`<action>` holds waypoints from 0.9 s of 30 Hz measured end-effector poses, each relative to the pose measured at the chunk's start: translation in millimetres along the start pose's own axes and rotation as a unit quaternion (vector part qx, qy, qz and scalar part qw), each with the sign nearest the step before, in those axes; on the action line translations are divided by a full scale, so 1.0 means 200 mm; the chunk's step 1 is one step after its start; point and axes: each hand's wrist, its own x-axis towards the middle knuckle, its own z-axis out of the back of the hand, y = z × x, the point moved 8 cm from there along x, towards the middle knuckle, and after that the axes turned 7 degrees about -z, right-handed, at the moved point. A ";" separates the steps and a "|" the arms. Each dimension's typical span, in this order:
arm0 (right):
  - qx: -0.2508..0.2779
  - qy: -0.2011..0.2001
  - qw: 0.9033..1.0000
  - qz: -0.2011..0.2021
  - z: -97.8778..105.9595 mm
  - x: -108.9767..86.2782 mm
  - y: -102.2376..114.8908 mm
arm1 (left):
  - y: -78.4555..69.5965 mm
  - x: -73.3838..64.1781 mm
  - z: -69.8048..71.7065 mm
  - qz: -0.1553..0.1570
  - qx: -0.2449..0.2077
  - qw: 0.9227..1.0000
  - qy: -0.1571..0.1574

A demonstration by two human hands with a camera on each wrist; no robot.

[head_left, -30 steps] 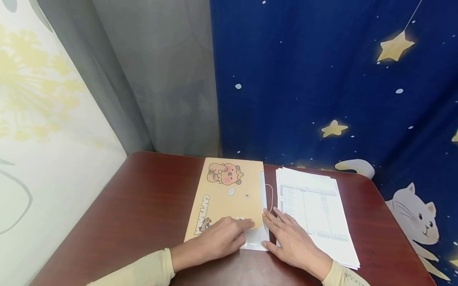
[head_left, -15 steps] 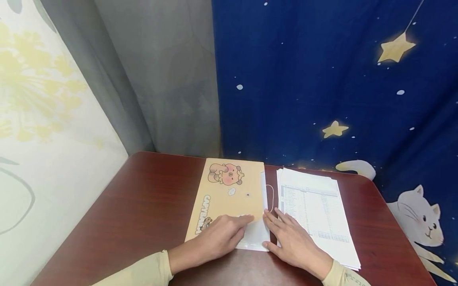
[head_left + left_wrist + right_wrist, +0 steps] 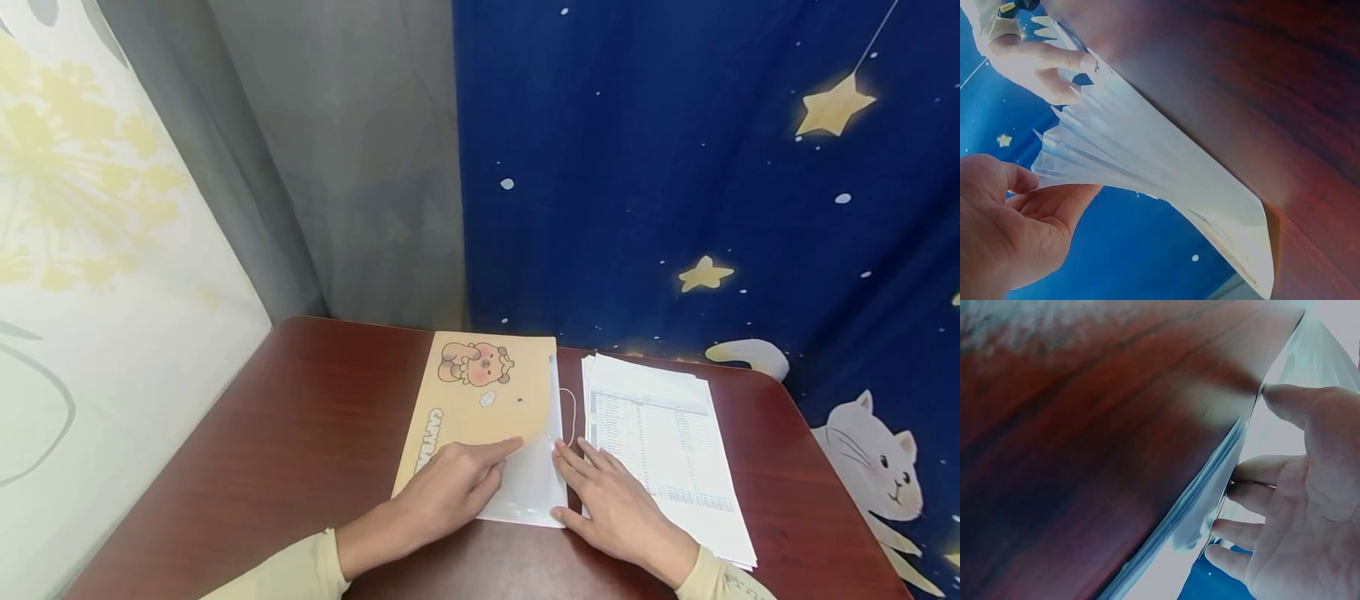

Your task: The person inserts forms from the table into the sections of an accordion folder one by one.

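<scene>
An expanding file folder [image 3: 480, 417] with a tan bear-print cover lies on the table. My left hand [image 3: 452, 487] pinches the near right corner of the cover and bends it up and back, baring a white translucent layer [image 3: 525, 487] beneath. In the left wrist view, clear pleats [image 3: 1079, 147] fan out between the layers, right by my left hand [image 3: 1029, 219]. My right hand [image 3: 618, 504] rests with spread fingers along the folder's right edge. In the right wrist view its thumb and fingertips [image 3: 1282, 403] touch that edge.
A stack of printed paper sheets [image 3: 656, 425] lies right of the folder, partly under my right hand. A thin white elastic cord [image 3: 573, 417] loops out from the folder's right side. The reddish-brown table [image 3: 330, 408] ends at curtains behind.
My left hand has moved left and slightly away from me, peeling the cover's corner farther back so more of the white layer shows. My right hand has stayed in place.
</scene>
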 end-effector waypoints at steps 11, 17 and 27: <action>0.009 0.010 1.000 0.002 0.00 0.00 -0.01 | 0.01 -0.01 0.01 0.009 -0.009 1.000 -0.002; 0.000 -0.003 1.000 0.016 0.01 0.01 -0.01 | 0.00 -0.01 0.02 0.005 -0.003 1.000 -0.005; 0.001 0.008 1.000 0.009 0.00 0.00 -0.02 | 0.03 -0.02 0.06 0.040 -0.058 0.996 -0.046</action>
